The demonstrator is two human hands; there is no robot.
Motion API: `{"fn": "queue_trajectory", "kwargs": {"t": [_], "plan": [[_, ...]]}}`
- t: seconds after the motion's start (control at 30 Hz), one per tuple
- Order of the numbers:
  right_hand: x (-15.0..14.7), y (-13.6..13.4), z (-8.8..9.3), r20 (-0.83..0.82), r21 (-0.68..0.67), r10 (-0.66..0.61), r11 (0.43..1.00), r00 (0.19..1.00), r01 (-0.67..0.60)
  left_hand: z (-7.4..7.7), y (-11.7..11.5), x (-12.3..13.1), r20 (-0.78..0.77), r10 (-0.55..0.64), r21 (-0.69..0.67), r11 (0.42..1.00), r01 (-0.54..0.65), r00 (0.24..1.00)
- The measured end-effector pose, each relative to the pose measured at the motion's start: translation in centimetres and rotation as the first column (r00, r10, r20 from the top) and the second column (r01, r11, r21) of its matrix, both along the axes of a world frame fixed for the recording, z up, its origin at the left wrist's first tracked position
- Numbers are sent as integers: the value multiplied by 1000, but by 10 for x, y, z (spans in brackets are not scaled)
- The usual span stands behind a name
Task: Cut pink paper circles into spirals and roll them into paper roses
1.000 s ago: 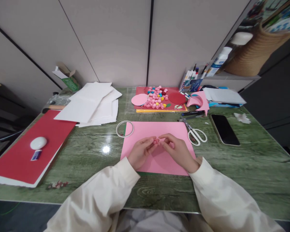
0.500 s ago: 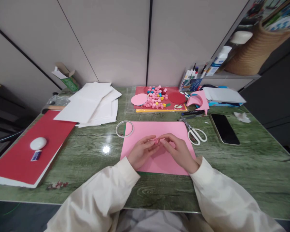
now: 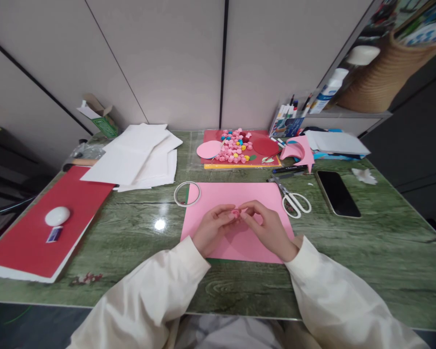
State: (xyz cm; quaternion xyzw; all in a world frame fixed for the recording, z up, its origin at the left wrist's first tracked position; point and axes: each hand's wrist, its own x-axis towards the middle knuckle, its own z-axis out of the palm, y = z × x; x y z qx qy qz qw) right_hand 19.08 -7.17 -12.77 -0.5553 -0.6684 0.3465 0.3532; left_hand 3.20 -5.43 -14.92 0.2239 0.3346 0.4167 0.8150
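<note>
Between my fingertips is a small pink paper rosette (image 3: pixel 235 213), a rolled curl of paper. My left hand (image 3: pixel 214 225) pinches it from the left. From the right, my right hand (image 3: pixel 265 228) closes thumb and forefinger on its other side. Both hands hover over a pink sheet of paper (image 3: pixel 203 247) lying on the green table. A roll of white tape (image 3: pixel 176 199) overlaps the sheet's upper left corner. White-handled scissors (image 3: pixel 294 201) lie at its right edge.
Pink, blue and yellow paper rosettes (image 3: pixel 236 148) are heaped on red sheets at the back. White papers (image 3: pixel 127 155) and a red sheet (image 3: pixel 83 203) are on the left. A phone (image 3: pixel 337 194) lies right, behind it a marker box (image 3: pixel 287 121).
The fingers have shifted slightly around the pink rosette, and its curled face shows a little more. Everything on the table stays in place.
</note>
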Motion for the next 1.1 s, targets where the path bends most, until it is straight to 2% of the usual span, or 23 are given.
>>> {"fn": "queue_trajectory", "kwargs": {"t": [0.13, 0.23, 0.6, 0.7, 0.77, 0.83, 0.9, 0.97, 1.1], "plan": [[0, 1, 0, -4, -3, 17, 1000, 1000, -17, 1, -2, 2, -151, 62, 187, 982, -33, 987], [-1, 2, -1, -1, 0, 32, 999, 999, -32, 2, -2, 2, -247, 76, 258, 966, -10, 966], [-1, 3, -4, 2, -2, 74, 997, 997, -74, 2, -5, 6, -378, 142, 346, 938, -3, 915], [5, 5, -1, -1, -33, 90, 995, 996, -90, -1, -3, 5, -352, 116, 344, 939, 13, 929], [12, 12, 3, 2, -37, 73, 997, 997, -73, -4, -1, 4, -308, 97, 295, 956, -2, 946], [18, 28, 9, 65, -9, 59, 998, 996, -59, -8, 0, 4, -264, 85, 210, 977, -29, 961], [20, 51, 14, 230, 33, 66, 997, 971, -75, -10, 1, 4, -224, 50, 136, 990, -20, 973], [18, 82, 17, 502, 70, 39, 994, 864, -86, -11, 0, 4, -185, 2, 94, 995, 16, 983], [7, 153, 12, 644, 78, 7, 994, 765, -75, -12, -2, 4, -127, -55, 59, 996, 63, 990]]}}
